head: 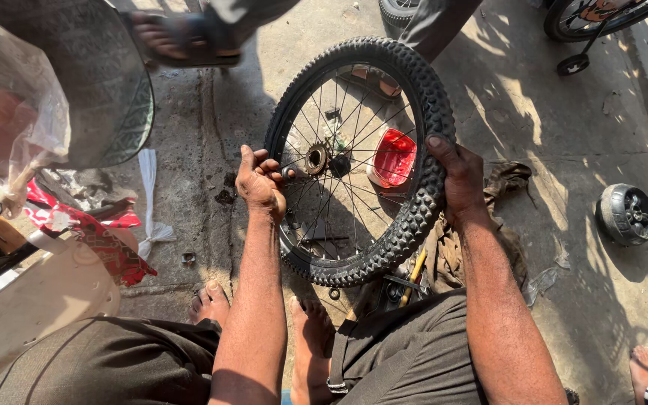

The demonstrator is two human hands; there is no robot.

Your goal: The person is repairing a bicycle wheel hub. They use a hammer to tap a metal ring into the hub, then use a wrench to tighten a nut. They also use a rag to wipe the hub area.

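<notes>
A small bicycle wheel with a knobby black tyre point(421, 90) stands upright on the concrete in front of me. My right hand point(455, 176) grips the tyre on its right side, thumb over the tread. My left hand point(260, 180) is closed near the wheel's left rim, fingers curled close to the spokes and the metal hub point(315, 159); what it pinches is too small to tell. Behind the spokes lies a red plastic container point(393, 157). My bare feet point(310, 330) rest under the wheel.
Tools and a dirty rag point(444, 255) lie below the wheel. A round metal drum part point(625, 214) sits at right. Another person's sandalled foot point(181, 37) is at top. A plastic bag point(9, 120), red cloth point(106, 240) and white object are at left.
</notes>
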